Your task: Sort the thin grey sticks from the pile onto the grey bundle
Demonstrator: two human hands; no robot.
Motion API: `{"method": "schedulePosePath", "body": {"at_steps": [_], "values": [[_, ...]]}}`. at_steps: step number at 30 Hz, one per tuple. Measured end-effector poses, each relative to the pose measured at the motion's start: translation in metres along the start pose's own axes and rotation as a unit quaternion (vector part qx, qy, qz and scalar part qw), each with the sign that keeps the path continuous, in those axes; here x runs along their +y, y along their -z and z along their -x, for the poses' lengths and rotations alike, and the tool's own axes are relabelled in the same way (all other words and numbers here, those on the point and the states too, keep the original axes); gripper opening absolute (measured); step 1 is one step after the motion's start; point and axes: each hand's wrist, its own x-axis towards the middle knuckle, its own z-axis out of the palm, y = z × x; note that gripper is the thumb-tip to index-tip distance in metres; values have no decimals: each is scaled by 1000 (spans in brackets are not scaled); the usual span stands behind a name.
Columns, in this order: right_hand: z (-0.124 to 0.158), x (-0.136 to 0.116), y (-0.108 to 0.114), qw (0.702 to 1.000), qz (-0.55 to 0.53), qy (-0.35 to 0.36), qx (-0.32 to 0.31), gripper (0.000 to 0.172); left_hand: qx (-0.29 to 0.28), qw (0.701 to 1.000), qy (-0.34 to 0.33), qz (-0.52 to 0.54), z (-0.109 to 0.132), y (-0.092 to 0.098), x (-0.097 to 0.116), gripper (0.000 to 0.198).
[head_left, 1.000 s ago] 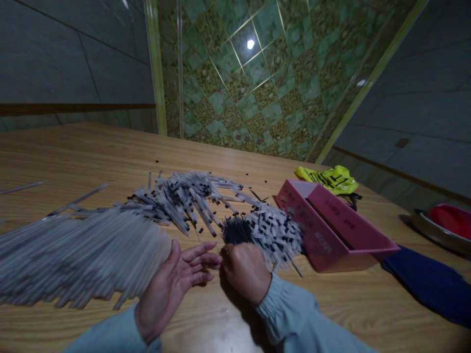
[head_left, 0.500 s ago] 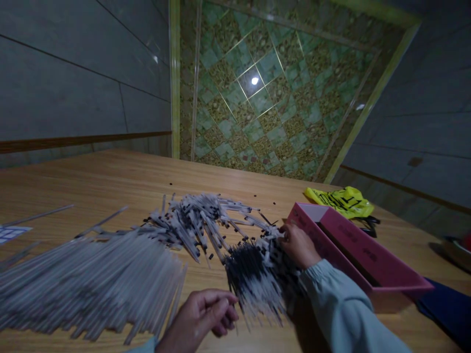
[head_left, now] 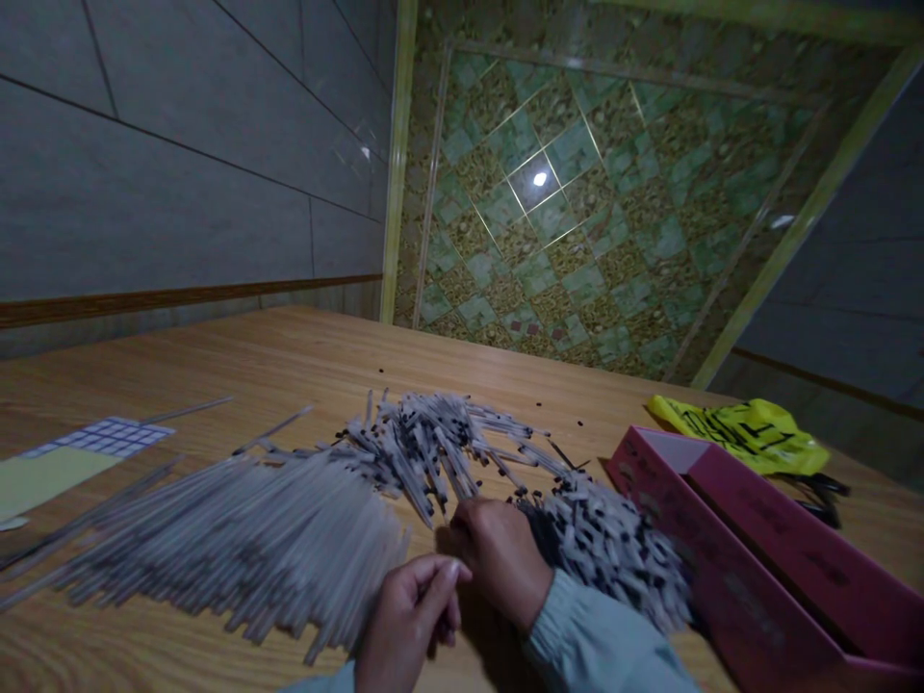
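Observation:
My left hand (head_left: pixel 415 611) is closed in a pinch, thumb against forefinger, at the right end of a heap of long clear thin tubes (head_left: pixel 252 539). Just beyond its fingertips is my right hand (head_left: pixel 501 553), fingers curled down toward the table. Anything either hand holds is hidden or too small to make out. A pile of short whitish tubes with black ends (head_left: pixel 621 544) lies right of my right hand. Thin dark sticks (head_left: pixel 541 529) are partly covered by that hand. Farther back is a loose heap of similar black-ended tubes (head_left: pixel 433 428).
A long pink box (head_left: pixel 671 558), open at the top, stands at the right. Behind it lies a yellow plastic bag (head_left: pixel 751 433) with black print. A checked card (head_left: pixel 108 438) and pale yellow paper (head_left: pixel 58 478) rest at the left. Small black bits dot the wooden table (head_left: pixel 303 337).
My right hand has moved left from the black-ended pile by the box to beside my left hand. My left hand's fingers look more tightly pinched. The view has swung left.

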Motion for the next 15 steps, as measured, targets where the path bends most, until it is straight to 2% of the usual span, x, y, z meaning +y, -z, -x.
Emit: {"method": "schedulePosePath", "body": {"at_steps": [3, 8, 12, 15], "values": [[-15, -15, -10, 999, 20, -30, -5, 24, 10, 1000, -4, 0, 0, 1, -1, 43], [-27, -24, -14, 996, 24, -78, -33, 23, 5, 1000, -14, -4, 1, 1, 2, 46], [-15, -24, -12, 995, -4, -92, -36, 22, -16, 1000, -16, -17, 3, 0, 4, 48], [0, -19, -13, 995, -40, -88, -15, 21, -31, 997, -26, -60, 3, 0, -2, 54]]}}
